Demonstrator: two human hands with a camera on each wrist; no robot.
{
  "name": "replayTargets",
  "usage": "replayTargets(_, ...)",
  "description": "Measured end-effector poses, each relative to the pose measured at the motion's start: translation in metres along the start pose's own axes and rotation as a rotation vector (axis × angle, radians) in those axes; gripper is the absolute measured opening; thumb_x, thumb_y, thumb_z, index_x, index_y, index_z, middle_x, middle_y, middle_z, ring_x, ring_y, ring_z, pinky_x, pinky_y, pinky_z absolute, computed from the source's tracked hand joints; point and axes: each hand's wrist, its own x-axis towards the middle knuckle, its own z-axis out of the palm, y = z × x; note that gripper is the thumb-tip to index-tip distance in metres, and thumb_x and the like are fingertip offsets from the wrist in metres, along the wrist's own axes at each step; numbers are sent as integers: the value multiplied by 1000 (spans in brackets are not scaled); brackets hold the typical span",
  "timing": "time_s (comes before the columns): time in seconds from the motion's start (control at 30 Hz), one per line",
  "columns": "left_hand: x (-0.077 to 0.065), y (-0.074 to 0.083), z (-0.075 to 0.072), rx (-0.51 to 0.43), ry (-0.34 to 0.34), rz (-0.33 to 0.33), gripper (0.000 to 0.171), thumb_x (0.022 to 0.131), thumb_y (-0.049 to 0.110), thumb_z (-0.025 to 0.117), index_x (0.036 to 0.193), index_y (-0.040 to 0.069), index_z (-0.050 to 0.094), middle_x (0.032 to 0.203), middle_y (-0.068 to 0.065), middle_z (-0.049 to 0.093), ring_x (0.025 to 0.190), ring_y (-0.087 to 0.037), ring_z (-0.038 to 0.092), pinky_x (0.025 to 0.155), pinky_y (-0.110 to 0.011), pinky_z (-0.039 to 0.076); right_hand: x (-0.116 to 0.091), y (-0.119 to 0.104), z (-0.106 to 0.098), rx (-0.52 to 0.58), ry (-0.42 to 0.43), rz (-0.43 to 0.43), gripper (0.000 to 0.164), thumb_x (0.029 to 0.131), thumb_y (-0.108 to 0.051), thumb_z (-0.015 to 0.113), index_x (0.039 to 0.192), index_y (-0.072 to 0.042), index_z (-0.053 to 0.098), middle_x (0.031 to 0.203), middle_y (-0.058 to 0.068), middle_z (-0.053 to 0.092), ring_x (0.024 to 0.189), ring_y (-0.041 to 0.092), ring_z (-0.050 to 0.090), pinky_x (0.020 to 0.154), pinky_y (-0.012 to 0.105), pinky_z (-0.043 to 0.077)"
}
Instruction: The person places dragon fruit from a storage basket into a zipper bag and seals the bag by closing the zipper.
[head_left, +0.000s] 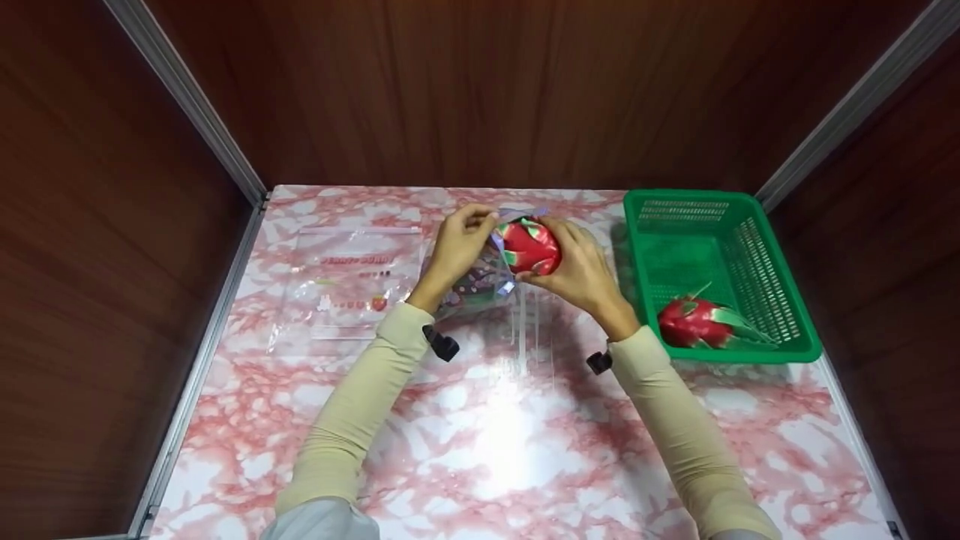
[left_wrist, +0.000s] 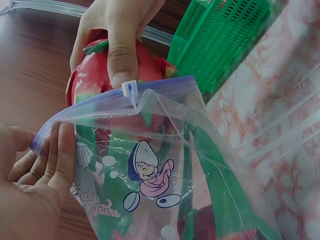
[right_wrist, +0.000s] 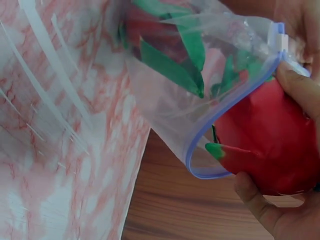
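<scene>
My right hand (head_left: 577,262) grips a red dragon fruit (head_left: 534,246) with green-tipped scales, thumb on one side and fingers on the other. The fruit sits partly inside the mouth of a clear slider zip bag (left_wrist: 150,175), which has a purple rim and printed cartoon figures. With thumb and fingers, my left hand (head_left: 463,244) pinches the bag's rim at one end of the opening. A white slider (left_wrist: 130,92) shows on the rim near the right thumb in the left wrist view. Deeper in the bag lies another dragon fruit (right_wrist: 150,27) with long green leaves.
A green plastic basket (head_left: 637,247) stands at the right with one dragon fruit (head_left: 694,322) in its near end. To the left, a flat clear zip bag (head_left: 345,289) with red print lies on the marbled table (head_left: 450,450). Dark wood panels (head_left: 465,90) enclose the back and sides.
</scene>
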Motion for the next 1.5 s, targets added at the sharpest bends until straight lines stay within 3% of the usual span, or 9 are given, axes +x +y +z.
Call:
replayTargets(0.2, 0, 0, 0, -37, -25, 3, 27, 107, 15, 65, 124, -6, 70, 113, -28, 74, 76, -8, 69, 65, -24, 64, 0, -1, 4, -32, 0, -40, 96, 76, -54, 94, 153, -14, 53, 145, 15, 63, 129, 41, 60, 112, 60, 53)
replayTargets(0.43, 1, 0, 2, -41, -18, -1, 27, 107, 13, 64, 124, -8, 70, 114, -31, 72, 79, -7, 69, 65, -22, 63, -1, -4, 8, -46, -24, -81, 96, 76, -45, 97, 155, -14, 51, 151, 14, 58, 132, 40, 57, 113, 58, 55)
replayTargets(0.73, 2, -3, 3, -54, -20, -3, 28, 107, 12, 64, 125, -9, 69, 114, -33, 72, 75, -6, 67, 62, -19, 62, -2, -3, 12, -104, -26, -164, 96, 75, -38, 98, 156, -14, 51, 156, 10, 55, 123, 37, 57, 107, 53, 59)
replayTargets(1.13, 3, -3, 4, 11, -8, 20, 28, 107, 14, 65, 124, -8, 71, 113, -24, 76, 90, -11, 71, 73, -16, 60, -2, 0, 13, -136, -18, -257, 92, 76, -30, 95, 156, -15, 52, 156, 10, 55, 122, 37, 56, 101, 52, 62)
replayTargets(1.33, 2, -2, 4, -3, -20, 7, 29, 107, 16, 65, 124, -8, 70, 111, -23, 76, 81, -9, 70, 60, -18, 59, 0, 0, 13, -155, -42, -271, 92, 76, -29, 95, 156, -15, 52, 157, 10, 55, 120, 38, 57, 100, 53, 62)
replayTargets(1.5, 2, -2, 5, -1, -22, -3, 29, 107, 16, 66, 124, -6, 71, 111, -22, 77, 81, -10, 71, 58, -17, 58, 2, 0, 14, -155, -63, -265, 95, 76, -34, 97, 157, -15, 51, 158, 9, 53, 122, 38, 57, 103, 54, 61)
